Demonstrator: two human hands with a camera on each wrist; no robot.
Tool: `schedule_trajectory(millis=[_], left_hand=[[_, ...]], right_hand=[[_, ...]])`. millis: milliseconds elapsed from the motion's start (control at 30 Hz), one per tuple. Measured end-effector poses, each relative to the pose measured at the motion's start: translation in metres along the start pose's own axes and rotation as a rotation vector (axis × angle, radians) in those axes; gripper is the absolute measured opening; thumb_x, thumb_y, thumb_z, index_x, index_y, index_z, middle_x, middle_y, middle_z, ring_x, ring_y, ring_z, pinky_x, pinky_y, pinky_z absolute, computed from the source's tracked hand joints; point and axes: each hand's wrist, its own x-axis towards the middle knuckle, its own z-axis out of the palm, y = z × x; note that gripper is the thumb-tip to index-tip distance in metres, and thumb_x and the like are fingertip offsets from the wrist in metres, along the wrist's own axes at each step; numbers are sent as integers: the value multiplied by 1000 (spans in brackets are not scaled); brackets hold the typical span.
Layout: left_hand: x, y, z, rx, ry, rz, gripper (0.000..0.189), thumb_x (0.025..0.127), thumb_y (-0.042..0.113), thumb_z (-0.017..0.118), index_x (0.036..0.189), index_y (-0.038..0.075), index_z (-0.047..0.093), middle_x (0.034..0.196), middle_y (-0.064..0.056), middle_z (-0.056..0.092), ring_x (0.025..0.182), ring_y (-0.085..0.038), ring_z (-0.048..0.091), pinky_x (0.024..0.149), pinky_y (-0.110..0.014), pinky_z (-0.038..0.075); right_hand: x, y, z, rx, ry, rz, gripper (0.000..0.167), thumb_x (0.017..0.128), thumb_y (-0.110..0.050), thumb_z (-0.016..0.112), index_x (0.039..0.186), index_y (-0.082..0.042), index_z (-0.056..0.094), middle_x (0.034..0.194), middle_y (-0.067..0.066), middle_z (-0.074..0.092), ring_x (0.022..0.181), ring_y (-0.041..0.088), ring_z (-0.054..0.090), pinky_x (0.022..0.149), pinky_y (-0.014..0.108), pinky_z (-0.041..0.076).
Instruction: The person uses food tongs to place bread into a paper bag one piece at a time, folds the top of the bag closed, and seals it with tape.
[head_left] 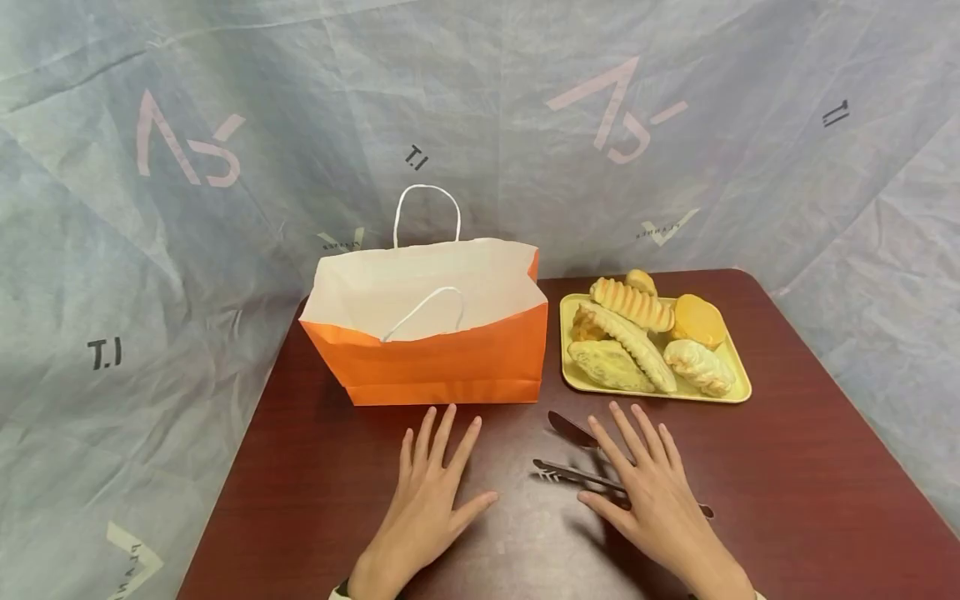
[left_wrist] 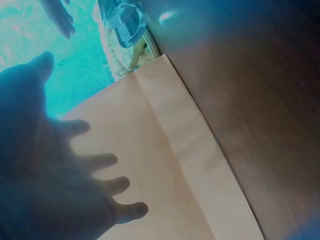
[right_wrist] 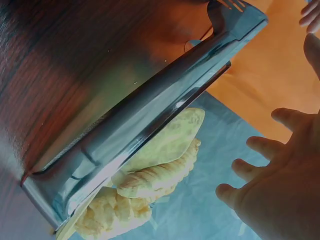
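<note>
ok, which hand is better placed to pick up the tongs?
Probably the right: the right hand is open beside the dark tongs, nearer the bread tray too. The left hand faces the orange bag.

Bag point(head_left: 446, 362) left of tray point(head_left: 738, 385), breads point(head_left: 630, 344) on it, tongs point(head_left: 581, 476) before.

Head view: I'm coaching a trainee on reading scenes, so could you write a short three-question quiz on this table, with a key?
1. Multiple choice. What lies on the yellow tray?
a) folded towels
b) pieces of bread
c) drinking glasses

2. True or false. The paper bag stands upright with its top open.

3. Short answer. Which of the person's hands is nearer the tongs?

Key
1: b
2: true
3: the right hand
</note>
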Motion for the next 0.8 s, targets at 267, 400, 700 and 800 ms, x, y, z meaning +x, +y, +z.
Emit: schedule_trajectory(millis=[267,400,700,800], left_hand=[[4,-1,-15,-97,226,151,75,95,53,59,156,17,33,162,-9,26,146,-34,28,109,-65,21],[14,3,-36,-188,546,357,43,101,34,57,129,2,62,131,-13,60,118,-32,56,100,-58,33],[53,11,-116,-226,1287,529,32,96,17,61,75,-7,67,73,-19,67,65,-34,60,73,-42,43],[65,7,-143,-259,1394,391,35,96,20,61,73,-7,66,69,-19,64,63,-36,57,71,-37,42]], right_hand=[[-2,1,1,1,22,-4,91,84,-61,68,157,-23,30,165,7,18,151,36,13,117,58,8],[-3,2,2,7,20,5,90,84,-60,68,157,-22,32,165,6,19,150,36,15,118,55,5],[-5,5,5,32,34,3,87,84,-58,69,155,-20,36,164,7,21,149,36,18,119,52,2],[-6,5,6,45,33,12,87,84,-57,70,155,-21,35,163,7,24,148,37,21,118,54,7]])
